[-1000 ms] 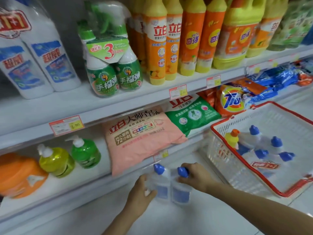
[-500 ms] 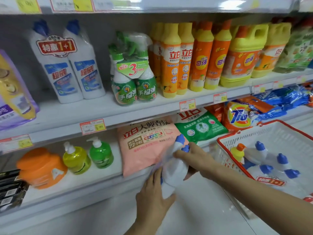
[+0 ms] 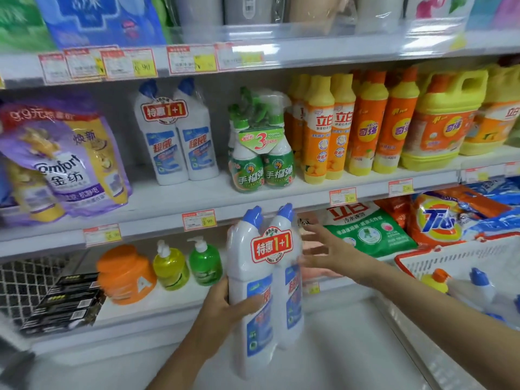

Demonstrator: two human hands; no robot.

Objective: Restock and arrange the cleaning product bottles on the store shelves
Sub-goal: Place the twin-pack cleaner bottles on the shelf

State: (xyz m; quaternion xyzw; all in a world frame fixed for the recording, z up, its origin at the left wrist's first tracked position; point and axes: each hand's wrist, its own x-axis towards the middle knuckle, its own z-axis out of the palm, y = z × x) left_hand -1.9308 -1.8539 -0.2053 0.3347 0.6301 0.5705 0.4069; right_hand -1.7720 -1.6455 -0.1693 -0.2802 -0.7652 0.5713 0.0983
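Plainly upright, the twin pack point(image 3: 253, 271) runs six to twelve o'clock, caps up, the left hand point(image 3: 225, 304) gripping its lower body. The right hand point(image 3: 320, 249), fingers spread, holds nothing just beside it at three o'clock. Its matching pack point(image 3: 174, 136) (same red 1+1 badge) stands on the middle shelf point(image 3: 197, 199) at eleven o'clock, probably the destination.

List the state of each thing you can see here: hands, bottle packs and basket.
held twin pack, upright, in the air
left hand, gripping that pack low down
right hand, open, fingers spread beside the pack
shelved twin pack, standing upright
basket, holding bottles lying down
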